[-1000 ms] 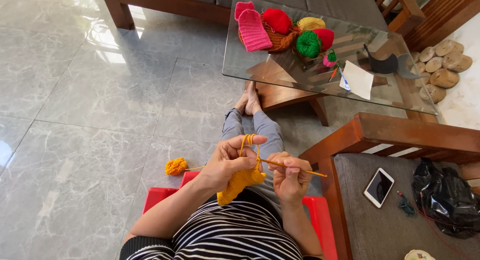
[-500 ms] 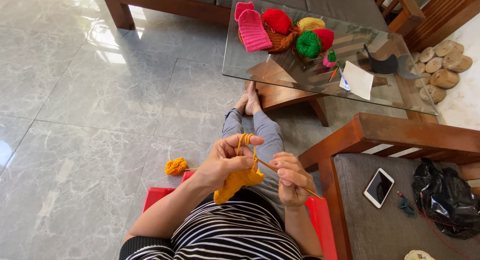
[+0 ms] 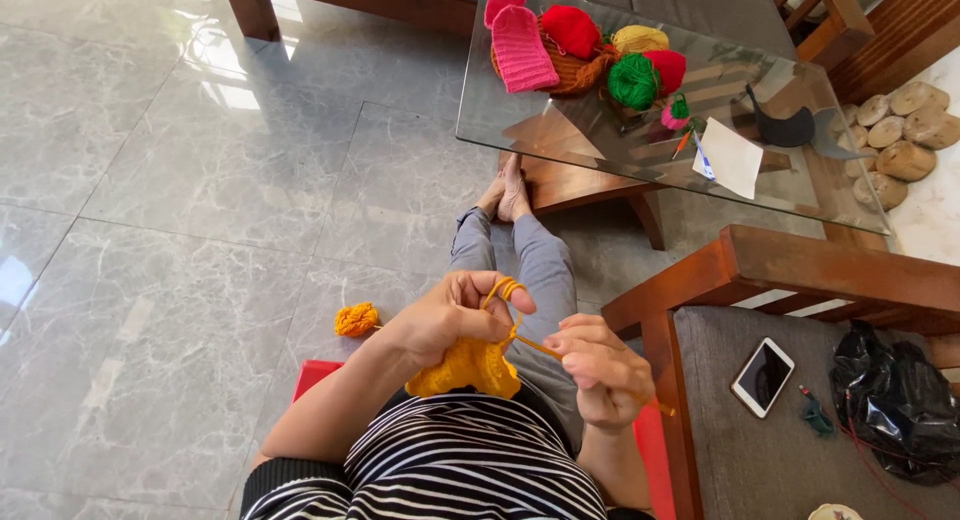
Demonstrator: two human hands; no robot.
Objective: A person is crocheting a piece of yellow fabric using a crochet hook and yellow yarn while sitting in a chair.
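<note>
I sit on a red cushion on the floor with my legs stretched out. My left hand holds a small orange crocheted piece, with orange yarn looped round its index finger. My right hand grips a thin orange crochet hook that points into the piece. A small orange yarn ball lies on the tiles to my left, joined to the work by a strand.
A glass-topped table ahead carries pink knitted pieces, several red, yellow and green yarn balls and a paper sheet. A wooden-armed sofa on my right holds a phone and a black bag.
My right hand has dropped lower and to the right, drawing the hook back from the piece. My left hand has stayed with the yarn loop raised over its finger.
</note>
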